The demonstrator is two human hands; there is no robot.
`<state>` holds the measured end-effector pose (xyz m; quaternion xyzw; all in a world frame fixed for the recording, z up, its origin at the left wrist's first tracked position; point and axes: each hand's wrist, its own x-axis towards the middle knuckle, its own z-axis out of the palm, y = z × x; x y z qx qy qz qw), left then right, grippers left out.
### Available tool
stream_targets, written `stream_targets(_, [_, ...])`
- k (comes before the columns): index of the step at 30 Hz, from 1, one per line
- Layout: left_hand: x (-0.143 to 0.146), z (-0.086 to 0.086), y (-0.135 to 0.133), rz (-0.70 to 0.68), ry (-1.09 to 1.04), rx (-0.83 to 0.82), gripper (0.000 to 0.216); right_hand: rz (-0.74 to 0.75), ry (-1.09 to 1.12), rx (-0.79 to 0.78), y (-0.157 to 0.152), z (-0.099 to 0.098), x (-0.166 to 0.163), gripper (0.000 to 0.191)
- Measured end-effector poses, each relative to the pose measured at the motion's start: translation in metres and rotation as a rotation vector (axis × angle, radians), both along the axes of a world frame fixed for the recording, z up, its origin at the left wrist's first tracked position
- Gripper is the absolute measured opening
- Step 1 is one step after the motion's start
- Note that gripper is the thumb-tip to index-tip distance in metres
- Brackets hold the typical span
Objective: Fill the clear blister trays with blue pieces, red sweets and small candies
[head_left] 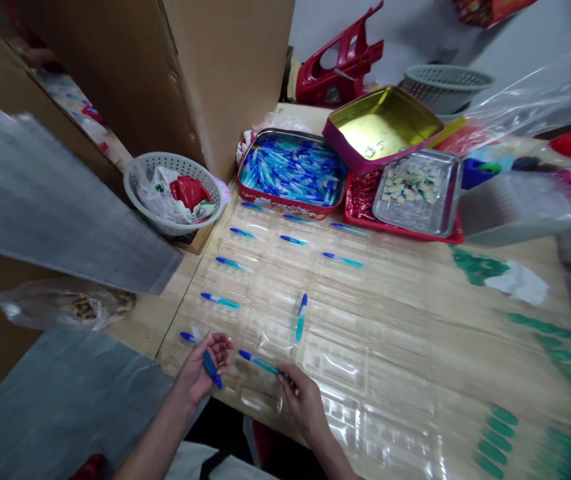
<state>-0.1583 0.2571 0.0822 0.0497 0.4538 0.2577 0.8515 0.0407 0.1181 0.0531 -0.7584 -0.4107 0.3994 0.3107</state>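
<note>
left hand: its palm hides part of the blue pen | right hand: covers the end of the teal pen | both forearms cut off by the bottom edge | green pieces well right of the right hand: blurred, kind unclear | small bits in steel tray far beyond the hands: too small to tell

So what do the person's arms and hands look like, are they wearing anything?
Both the left hand and the right hand are bare, with no gloves, rings or watch showing. The forearms are bare too, with no sleeves in sight.
</note>
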Motion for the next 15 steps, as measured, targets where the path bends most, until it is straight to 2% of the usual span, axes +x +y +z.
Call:
stream_targets(5, [0.017, 0.009, 0.011, 0.005, -0.061, -0.017, 0.057, 0.071, -0.033, 0.044, -0.002, -0.005, -0.002, 0.028])
stream_targets(9, [0.029, 0.008, 0.020, -0.047, 0.105, 0.048, 0.059, 0.060, -0.100, 0.085, -0.007, -0.008, -0.003, 0.026])
stream_targets(12, [0.046, 0.002, 0.024, -0.161, 0.358, 0.281, 0.050, -0.025, -0.134, 0.109, -0.002, -0.009, 0.001, 0.025])
stream_targets(15, [0.071, -0.003, 0.024, -0.373, 0.607, 0.706, 0.036, -0.123, -0.119, 0.138, 0.008, -0.007, 0.014, 0.027])
